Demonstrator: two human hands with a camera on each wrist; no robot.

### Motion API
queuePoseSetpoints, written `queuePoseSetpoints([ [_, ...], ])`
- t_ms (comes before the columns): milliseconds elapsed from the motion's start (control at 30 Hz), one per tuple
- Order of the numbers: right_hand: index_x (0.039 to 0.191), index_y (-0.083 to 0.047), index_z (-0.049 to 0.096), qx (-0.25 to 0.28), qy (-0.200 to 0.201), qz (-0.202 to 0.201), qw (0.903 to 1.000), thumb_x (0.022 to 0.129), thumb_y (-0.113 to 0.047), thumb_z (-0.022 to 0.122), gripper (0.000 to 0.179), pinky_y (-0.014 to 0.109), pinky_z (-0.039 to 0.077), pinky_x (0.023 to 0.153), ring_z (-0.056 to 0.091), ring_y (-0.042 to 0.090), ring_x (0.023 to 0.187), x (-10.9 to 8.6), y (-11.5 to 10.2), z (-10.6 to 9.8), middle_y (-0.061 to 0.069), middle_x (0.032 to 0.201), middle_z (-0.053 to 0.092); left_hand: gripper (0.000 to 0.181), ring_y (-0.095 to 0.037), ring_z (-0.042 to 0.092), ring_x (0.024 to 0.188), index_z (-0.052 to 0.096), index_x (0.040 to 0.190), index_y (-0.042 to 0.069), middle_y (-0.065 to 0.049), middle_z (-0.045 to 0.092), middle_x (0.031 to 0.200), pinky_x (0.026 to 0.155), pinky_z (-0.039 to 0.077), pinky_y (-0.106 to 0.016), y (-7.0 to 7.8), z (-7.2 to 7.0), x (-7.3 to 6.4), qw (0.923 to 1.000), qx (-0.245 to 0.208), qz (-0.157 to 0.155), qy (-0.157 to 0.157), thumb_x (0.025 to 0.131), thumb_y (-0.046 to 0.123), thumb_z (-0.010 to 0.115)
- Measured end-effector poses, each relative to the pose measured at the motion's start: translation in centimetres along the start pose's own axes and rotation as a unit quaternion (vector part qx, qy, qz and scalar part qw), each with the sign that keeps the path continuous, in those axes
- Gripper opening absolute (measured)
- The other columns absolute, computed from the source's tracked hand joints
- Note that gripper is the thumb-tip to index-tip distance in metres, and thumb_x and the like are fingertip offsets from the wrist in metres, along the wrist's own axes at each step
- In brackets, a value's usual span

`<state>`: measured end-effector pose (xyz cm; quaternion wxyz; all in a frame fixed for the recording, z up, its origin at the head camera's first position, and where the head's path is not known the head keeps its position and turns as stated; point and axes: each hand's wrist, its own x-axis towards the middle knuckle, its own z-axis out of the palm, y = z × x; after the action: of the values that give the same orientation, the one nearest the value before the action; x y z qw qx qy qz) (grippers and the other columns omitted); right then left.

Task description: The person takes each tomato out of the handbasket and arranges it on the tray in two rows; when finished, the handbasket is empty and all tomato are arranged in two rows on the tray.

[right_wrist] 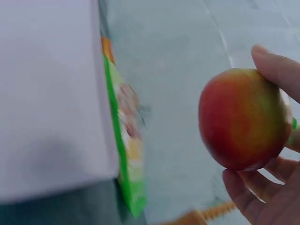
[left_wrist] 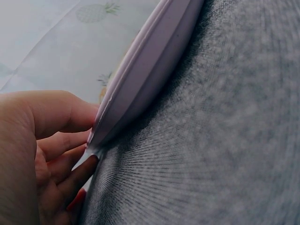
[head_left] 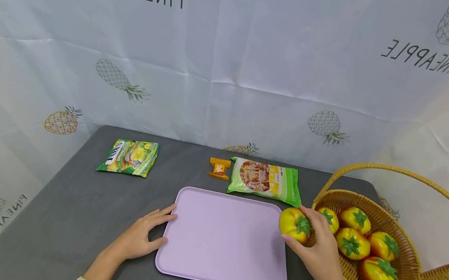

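Note:
My right hand (head_left: pixel 318 248) holds a yellow persimmon (head_left: pixel 293 224) with a green leafy top between thumb and fingers, over the right edge of the lilac tray (head_left: pixel 226 242). In the right wrist view the same persimmon (right_wrist: pixel 243 119) shows a red and orange side. Against the tray's left rim rests my left hand (head_left: pixel 140 238), its fingers extended and thumb spread apart. From the left wrist, the thumb and fingertips touch the tray's edge (left_wrist: pixel 140 70). Several more persimmons (head_left: pixel 351 243) lie in the wicker basket (head_left: pixel 412 255), just right of my right hand.
Behind the tray lie a green food packet (head_left: pixel 266 180) and a small orange-wrapped piece (head_left: pixel 219 168). Another green packet (head_left: pixel 129 157) lies at the back left of the grey table (head_left: pixel 64 222). The basket's tall handle (head_left: pixel 415 176) arches over the right side.

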<state>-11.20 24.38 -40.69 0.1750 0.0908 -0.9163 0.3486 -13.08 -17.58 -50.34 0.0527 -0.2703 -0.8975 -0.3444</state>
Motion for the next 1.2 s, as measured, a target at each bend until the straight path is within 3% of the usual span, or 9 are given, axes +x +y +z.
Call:
queuePoseSetpoints([
  [167,0.134,-0.012,0.051,0.014,-0.015,-0.008,0.9998,0.071,-0.025,0.083,0.072,0.041,0.050,0.077,0.053,0.020,0.103,0.2,-0.7,2.4,0.009,0.126,0.052,0.053,-0.030,0.046,0.131,0.058,0.130,0.013,-0.004,0.044,0.147,0.103,0.037,-0.057,0.1,0.3,-0.1,1.0000,-0.004,0.001,0.001,0.078,0.018,0.067],
  [400,0.133,-0.010,0.048,0.053,-0.043,0.018,0.9975,0.067,-0.030,0.085,0.079,0.046,0.051,0.082,0.055,0.025,0.105,1.4,-1.2,5.9,0.011,0.127,0.051,0.053,-0.029,0.046,0.131,0.059,0.130,0.013,-0.004,0.044,0.147,0.104,0.037,-0.057,0.1,0.2,0.1,0.9999,-0.010,-0.002,0.000,0.078,0.019,0.067],
  [767,0.135,-0.010,0.047,0.113,-0.124,0.102,0.9806,0.067,-0.030,0.085,0.080,0.050,0.047,0.095,0.052,0.027,0.111,4.0,-3.1,10.8,0.012,0.131,0.052,0.052,-0.029,0.046,0.132,0.058,0.130,0.013,-0.002,0.043,0.148,0.105,0.035,-0.056,0.0,-0.1,0.1,0.9999,-0.008,-0.010,-0.005,0.080,0.022,0.066],
  [1200,0.136,-0.007,0.047,0.144,-0.177,0.053,0.9721,0.070,-0.033,0.083,0.079,0.043,0.048,0.091,0.054,0.024,0.109,5.8,-4.5,15.9,0.010,0.130,0.054,0.052,-0.029,0.046,0.131,0.059,0.130,0.013,-0.004,0.044,0.147,0.105,0.036,-0.056,0.0,0.0,0.0,1.0000,-0.004,-0.002,-0.001,0.079,0.019,0.067],
])
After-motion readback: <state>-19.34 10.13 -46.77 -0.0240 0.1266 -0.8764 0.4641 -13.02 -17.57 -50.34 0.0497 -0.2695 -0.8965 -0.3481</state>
